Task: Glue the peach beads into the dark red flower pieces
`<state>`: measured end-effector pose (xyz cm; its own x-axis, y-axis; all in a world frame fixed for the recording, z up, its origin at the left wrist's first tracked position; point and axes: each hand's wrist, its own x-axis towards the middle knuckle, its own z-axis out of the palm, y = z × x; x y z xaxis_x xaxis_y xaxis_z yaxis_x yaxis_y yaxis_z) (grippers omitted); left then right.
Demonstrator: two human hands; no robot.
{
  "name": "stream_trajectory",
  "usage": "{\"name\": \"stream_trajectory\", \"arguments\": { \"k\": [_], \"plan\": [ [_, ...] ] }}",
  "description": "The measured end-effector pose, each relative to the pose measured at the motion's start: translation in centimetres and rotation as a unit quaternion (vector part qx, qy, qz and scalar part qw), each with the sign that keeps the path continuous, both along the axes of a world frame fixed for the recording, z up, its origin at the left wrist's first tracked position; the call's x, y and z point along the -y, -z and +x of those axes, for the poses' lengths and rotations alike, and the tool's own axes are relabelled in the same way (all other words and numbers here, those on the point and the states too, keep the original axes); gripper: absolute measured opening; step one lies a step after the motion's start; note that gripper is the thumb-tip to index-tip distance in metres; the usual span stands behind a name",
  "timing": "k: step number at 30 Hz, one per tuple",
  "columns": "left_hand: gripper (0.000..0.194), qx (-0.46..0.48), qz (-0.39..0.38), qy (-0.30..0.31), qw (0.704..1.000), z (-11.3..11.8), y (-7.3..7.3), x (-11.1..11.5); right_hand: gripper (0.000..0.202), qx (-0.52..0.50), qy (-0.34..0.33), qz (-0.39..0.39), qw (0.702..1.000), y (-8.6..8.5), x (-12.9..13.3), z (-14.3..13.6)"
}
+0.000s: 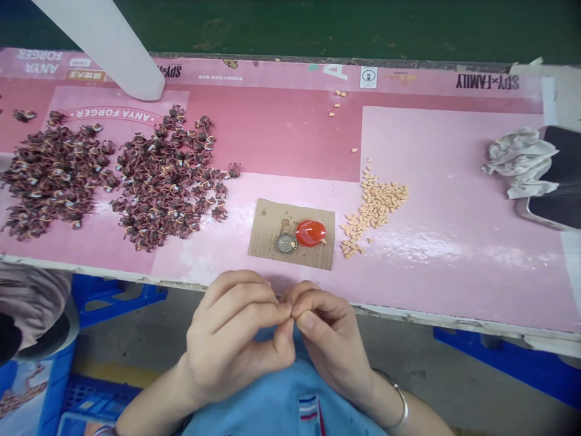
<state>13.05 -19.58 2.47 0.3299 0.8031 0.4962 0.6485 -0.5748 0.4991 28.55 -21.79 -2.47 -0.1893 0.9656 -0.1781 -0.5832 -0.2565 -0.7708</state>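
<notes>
My left hand (242, 330) and my right hand (329, 330) meet at the fingertips, just off the table's front edge. Both are closed in a pinch, thumb against fingers. Whatever lies between the fingertips is too small or hidden to make out. In front of them a piece of brown cardboard (267, 221) lies on the table. On it sit a metal bottle cap (286, 243) with something clear inside and a glossy red-orange oval piece (311, 233). To the right is a loose pile of tiny beige pieces (379, 200).
Two heaps of small dark-brown figures (158, 188) cover the left of the pink table (272, 139). A white post-like object (113, 48) slants in from the upper left. At the right, a crumpled cloth (521, 160) rests on a dark device (563, 181). Blue crates (95, 393) stand below left.
</notes>
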Motion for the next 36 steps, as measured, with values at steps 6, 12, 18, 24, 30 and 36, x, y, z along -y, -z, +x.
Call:
{"name": "stream_trajectory", "arguments": {
  "k": [6, 12, 18, 24, 30, 36],
  "plan": [
    [0.015, -0.023, 0.006, -0.003, 1.000, 0.1, 0.5, 0.1, 0.009, 0.050, 0.025, 0.001, 0.998, 0.2, 0.0, -0.5],
    [0.016, -0.012, 0.030, -0.001, 0.999, 0.0, 1.7, -0.8, 0.008, 0.139, 0.030, 0.108, 0.984, -0.4, -0.8, 1.5],
    [0.017, -0.150, 0.063, -0.157, 0.974, -5.9, 4.7, -4.8, 0.021, 0.649, 0.184, 0.285, 0.681, 0.5, -2.9, 8.6],
    [0.031, -0.165, 0.007, -0.202, 0.966, -9.2, 6.1, -7.1, 0.014, 0.749, 0.112, 0.338, 0.559, 1.3, -4.1, 10.5],
    [0.030, -0.174, 0.010, -0.199, 0.965, -8.1, 4.8, -7.9, 0.011, 0.746, 0.057, 0.385, 0.540, 0.7, -4.4, 10.9],
    [0.031, -0.211, 0.017, -0.144, 0.967, -8.8, 4.9, -9.7, 0.015, 0.723, 0.054, 0.386, 0.570, 0.7, -5.0, 10.9]
  ]
}}
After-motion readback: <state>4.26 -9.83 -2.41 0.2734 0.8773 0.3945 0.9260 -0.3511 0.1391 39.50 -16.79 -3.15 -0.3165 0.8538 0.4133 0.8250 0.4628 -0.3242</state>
